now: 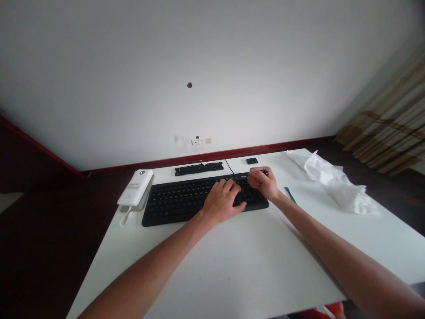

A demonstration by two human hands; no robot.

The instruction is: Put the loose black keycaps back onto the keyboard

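A black keyboard [179, 200] lies across the white table [239, 261]. My left hand [223, 200] rests on the keyboard's right half, fingers curled down onto the keys and holding nothing. My right hand [264, 181] is over the keyboard's far right corner, fingers pinched together round a small dark item that I cannot make out. A row of loose black keycaps [199, 168] lies behind the keyboard. A smaller black cluster of keycaps [252, 161] lies further right.
A white power bank [135, 187] with a looped cable sits left of the keyboard. A blue pen-like tool [290, 195] lies by my right wrist. Crumpled white cloth or paper [335, 181] covers the table's right side. Wall and dark floor surround the table.
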